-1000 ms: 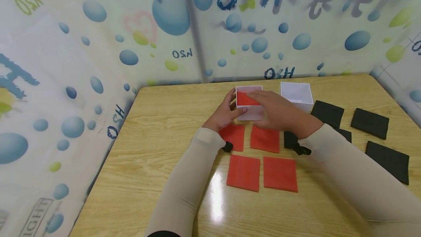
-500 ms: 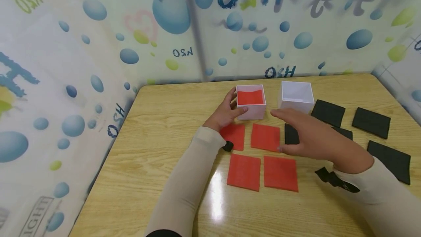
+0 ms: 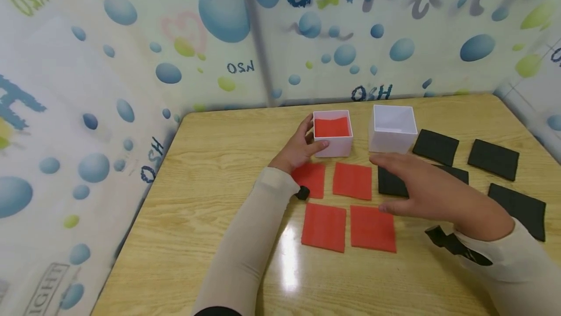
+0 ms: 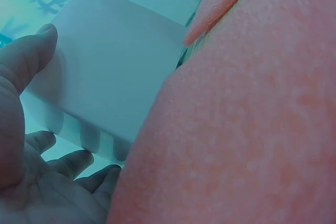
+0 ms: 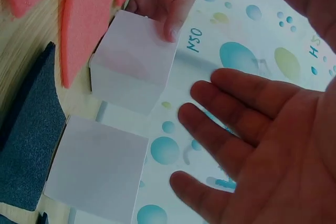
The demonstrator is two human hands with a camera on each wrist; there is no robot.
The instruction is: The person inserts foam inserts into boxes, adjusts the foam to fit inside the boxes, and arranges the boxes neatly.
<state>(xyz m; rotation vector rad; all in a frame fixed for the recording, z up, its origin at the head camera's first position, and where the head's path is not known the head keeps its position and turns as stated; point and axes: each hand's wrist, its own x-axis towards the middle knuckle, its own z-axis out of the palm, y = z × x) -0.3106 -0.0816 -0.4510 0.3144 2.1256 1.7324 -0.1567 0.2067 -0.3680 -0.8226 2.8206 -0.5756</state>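
Red foam lies inside the white box [image 3: 339, 149] at the person's left hand [image 3: 295, 152]; from where I stand I see it as one red piece [image 3: 331, 128] sitting below the rim. That hand holds the box from its left, thumb laid across the front face and the other fingers round the side. The right hand [image 3: 431, 192] is held wide, its thumb well spread from the fingers, over the black foam pieces [image 3: 392, 183], with its fingertips reaching toward the front of the second white box [image 3: 392, 141]. This second box stands to the right of the gripped one, a gap between them. Four red foam squares [image 3: 323, 227] lie in two rows on the wood-grain table [image 3: 197, 184] in front of the gripped box, the far left one partly hidden by the left hand and its beige sleeve [image 3: 241, 243]. More black pieces lie to the right, some beyond the right hand and partly covered by it. Behind the table hangs a pale backdrop [image 3: 280, 53] with blue bubbles and lettering.
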